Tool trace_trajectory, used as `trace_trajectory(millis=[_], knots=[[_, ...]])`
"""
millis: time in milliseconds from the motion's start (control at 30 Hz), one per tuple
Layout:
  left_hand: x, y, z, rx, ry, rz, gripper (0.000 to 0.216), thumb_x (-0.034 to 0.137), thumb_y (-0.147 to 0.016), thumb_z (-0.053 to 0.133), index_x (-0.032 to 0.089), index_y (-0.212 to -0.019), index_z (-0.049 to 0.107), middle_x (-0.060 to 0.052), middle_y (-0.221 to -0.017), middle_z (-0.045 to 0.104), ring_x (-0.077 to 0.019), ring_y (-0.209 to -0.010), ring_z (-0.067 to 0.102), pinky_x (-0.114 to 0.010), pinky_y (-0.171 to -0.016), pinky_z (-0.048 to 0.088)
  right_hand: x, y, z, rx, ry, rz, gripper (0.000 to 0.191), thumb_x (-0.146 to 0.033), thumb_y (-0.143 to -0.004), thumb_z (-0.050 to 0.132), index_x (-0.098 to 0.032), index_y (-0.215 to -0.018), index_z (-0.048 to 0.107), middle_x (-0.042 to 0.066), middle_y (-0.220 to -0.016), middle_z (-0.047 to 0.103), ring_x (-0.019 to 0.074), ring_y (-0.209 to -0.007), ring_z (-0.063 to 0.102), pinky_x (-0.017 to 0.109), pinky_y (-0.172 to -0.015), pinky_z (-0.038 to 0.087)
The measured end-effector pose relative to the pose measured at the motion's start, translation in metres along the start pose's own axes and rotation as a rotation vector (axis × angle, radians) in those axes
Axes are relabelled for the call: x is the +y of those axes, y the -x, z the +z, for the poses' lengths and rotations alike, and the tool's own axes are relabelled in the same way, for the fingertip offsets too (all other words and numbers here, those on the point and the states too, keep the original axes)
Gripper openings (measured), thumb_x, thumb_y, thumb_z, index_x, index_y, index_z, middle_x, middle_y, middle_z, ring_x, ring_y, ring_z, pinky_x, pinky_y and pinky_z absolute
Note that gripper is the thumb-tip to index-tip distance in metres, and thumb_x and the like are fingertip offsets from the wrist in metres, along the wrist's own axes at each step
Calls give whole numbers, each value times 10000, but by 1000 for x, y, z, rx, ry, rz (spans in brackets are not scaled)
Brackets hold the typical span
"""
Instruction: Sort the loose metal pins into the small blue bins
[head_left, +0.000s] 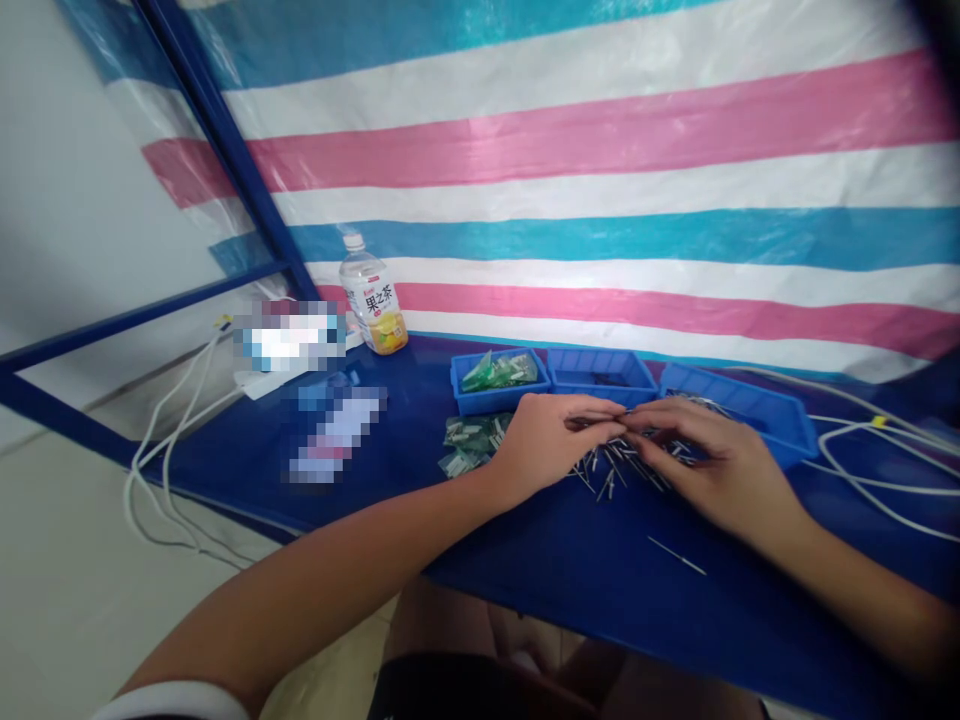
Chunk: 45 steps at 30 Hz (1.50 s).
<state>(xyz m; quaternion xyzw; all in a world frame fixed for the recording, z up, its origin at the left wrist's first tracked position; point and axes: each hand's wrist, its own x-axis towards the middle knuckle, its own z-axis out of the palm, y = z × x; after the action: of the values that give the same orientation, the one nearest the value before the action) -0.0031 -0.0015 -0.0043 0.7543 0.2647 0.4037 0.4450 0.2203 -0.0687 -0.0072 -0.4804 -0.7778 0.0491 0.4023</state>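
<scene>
My left hand [546, 440] and my right hand [709, 450] meet fingertip to fingertip over a pile of thin metal pins [609, 480]. Both are closed in a pinch. What sits between the fingers is too small and too covered to make out. One loose pin [677, 556], thicker toward one end, lies apart on the blue table [555, 570], nearer to me. Beside my left wrist are small clear packets [471, 445] with pale pieces inside.
Behind my hands stand a blue bin with green packets [499, 372], a middle blue bin [600, 368] and a right blue bin [780, 425]. A drink bottle [379, 305] stands back left. White cables [862, 450] run at right; a blue frame post [232, 150] rises at left.
</scene>
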Motion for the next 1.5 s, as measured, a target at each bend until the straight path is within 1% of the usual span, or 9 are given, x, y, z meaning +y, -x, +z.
trace_trajectory(millis=[67,200,300,467,567,1000,1267,1400,1500], knots=[[0,-1,-1,23,27,-21,216,230,-916,758,198,-1126,796,-81,-1073,847,-234,-1000,821,-403,-969,675,-2,1,0,10,-4,26,190,-323,-1004,676,-304,-1176,756,54,-1145,777,220,-863,747,370,-762,612],[5,-2,-3,68,98,-70,404,223,-877,807,203,-1250,656,-101,-1049,838,-238,-966,824,-405,-925,680,-6,3,-1,6,-15,121,207,-399,-1004,670,-289,-1162,746,70,-1107,781,221,-790,732,345,-649,605],[7,-3,-5,75,84,-104,445,268,-844,849,209,-1213,606,-107,-1025,829,-254,-914,825,-388,-837,682,-6,4,-2,15,-20,153,222,-423,-993,674,-294,-1166,728,66,-1099,781,225,-782,729,348,-625,601],[2,-3,-5,1,55,-119,419,223,-818,849,201,-1162,610,-90,-985,817,-240,-886,819,-355,-803,667,-7,1,-1,-10,-33,80,256,-397,-968,732,-319,-1211,712,48,-1099,767,216,-788,721,373,-693,596],[0,-2,-2,-19,70,-107,388,175,-819,836,190,-1148,630,-88,-975,811,-228,-875,817,-356,-814,670,-9,0,0,-36,-42,48,161,-355,-995,696,-309,-1142,743,49,-1093,770,222,-840,733,363,-698,589],[1,-1,0,-16,59,28,257,153,-859,787,171,-1080,656,-99,-1025,806,-199,-920,801,-384,-909,681,-8,0,5,-18,-33,100,88,-328,-988,678,-275,-1024,739,57,-1074,742,191,-769,701,334,-633,568],[0,0,4,-41,82,49,284,149,-866,773,161,-1123,654,-114,-1058,805,-201,-942,803,-367,-911,673,-3,4,9,-33,-98,238,125,-364,-949,716,-256,-965,656,47,-997,752,186,-719,701,323,-633,581],[1,1,3,-31,59,44,335,204,-898,755,163,-1216,658,-123,-1093,803,-204,-934,797,-347,-872,666,-1,3,6,5,-143,235,200,-354,-950,698,-282,-1123,630,40,-958,739,215,-777,721,333,-649,598],[3,2,2,-59,-22,11,332,277,-958,701,179,-1275,683,-96,-1014,819,-202,-847,789,-333,-787,658,-2,1,2,-5,-92,199,199,-339,-973,663,-306,-1169,667,38,-961,735,224,-804,723,335,-652,591]])
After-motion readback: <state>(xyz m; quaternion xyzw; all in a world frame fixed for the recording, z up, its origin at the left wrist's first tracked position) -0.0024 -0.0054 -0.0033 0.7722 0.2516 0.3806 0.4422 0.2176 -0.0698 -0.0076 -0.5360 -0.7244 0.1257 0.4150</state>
